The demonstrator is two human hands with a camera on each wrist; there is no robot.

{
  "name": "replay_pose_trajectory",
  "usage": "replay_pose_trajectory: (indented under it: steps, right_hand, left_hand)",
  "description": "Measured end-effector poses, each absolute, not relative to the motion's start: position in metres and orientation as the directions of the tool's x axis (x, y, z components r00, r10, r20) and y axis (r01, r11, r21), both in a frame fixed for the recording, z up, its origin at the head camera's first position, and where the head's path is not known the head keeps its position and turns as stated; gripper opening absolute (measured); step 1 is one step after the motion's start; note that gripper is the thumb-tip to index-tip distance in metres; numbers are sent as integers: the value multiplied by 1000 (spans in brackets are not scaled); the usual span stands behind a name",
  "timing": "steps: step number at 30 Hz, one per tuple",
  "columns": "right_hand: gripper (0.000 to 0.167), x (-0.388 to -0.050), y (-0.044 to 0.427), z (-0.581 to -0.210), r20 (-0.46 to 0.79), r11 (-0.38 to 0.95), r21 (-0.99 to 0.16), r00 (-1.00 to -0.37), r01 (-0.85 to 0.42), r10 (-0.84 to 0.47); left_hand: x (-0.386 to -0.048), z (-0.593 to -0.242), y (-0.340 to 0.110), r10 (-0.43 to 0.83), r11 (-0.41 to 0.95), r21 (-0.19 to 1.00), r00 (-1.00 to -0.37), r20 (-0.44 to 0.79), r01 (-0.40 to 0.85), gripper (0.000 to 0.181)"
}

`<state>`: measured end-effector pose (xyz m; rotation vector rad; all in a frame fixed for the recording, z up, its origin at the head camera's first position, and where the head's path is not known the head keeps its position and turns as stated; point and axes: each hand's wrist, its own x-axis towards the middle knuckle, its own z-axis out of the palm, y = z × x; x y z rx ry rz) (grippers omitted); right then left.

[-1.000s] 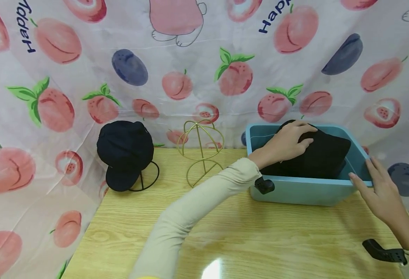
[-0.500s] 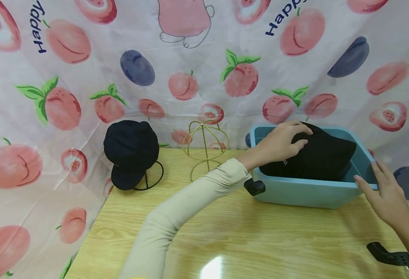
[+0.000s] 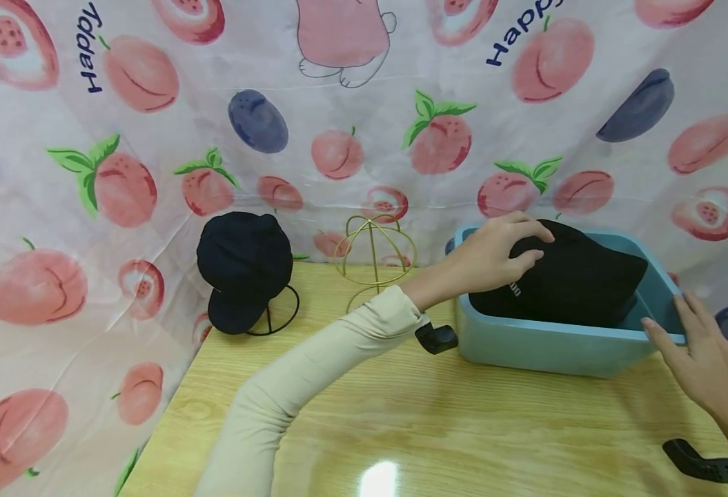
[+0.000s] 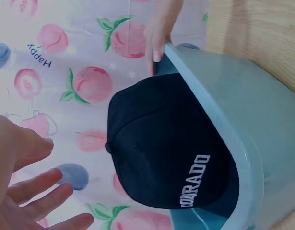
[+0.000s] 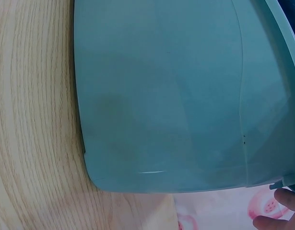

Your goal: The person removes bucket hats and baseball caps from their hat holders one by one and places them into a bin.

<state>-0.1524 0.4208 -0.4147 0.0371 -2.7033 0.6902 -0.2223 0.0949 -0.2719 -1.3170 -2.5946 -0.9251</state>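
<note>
A black baseball cap (image 3: pixel 577 276) lies crown up in a blue plastic bin (image 3: pixel 544 348); white letters ending in "RADO" show on its front. My left hand (image 3: pixel 494 248) hovers at the cap's left side, fingers spread and slightly bent. The left wrist view shows a gap between this hand (image 4: pixel 27 177) and the cap (image 4: pixel 161 139). At the bin's front right corner, my right hand (image 3: pixel 702 352) holds the rim, thumb over the front edge and fingers on the right edge. Only its fingertips (image 5: pixel 281 196) enter the right wrist view.
On the wooden table (image 3: pixel 463 428), a dark cap (image 3: pixel 246 259) hangs on a black wire stand (image 3: pixel 289 314) at the left. A bare gold wire stand (image 3: pixel 372 252) is between it and the bin. Behind hangs a fruit-print cloth (image 3: pixel 364 103).
The head view has swung left, so everything sits further right. My left hand has drawn back leftward from the cap, exposing its white letters. My right hand stays at the bin's corner.
</note>
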Motion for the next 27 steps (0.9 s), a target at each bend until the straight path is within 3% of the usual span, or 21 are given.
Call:
replay_pose_trajectory:
  steps: [20, 27]
  right_hand:
    - [75, -156, 421, -413, 349, 884, -452, -936, -118, 54]
    - [76, -157, 421, -414, 346, 889, -446, -936, -102, 66]
  left_hand:
    - [-201, -251, 45, 669, 420, 426, -591, 451, 801, 25]
    - [-191, -246, 27, 648, 374, 406, -548, 530, 834, 24]
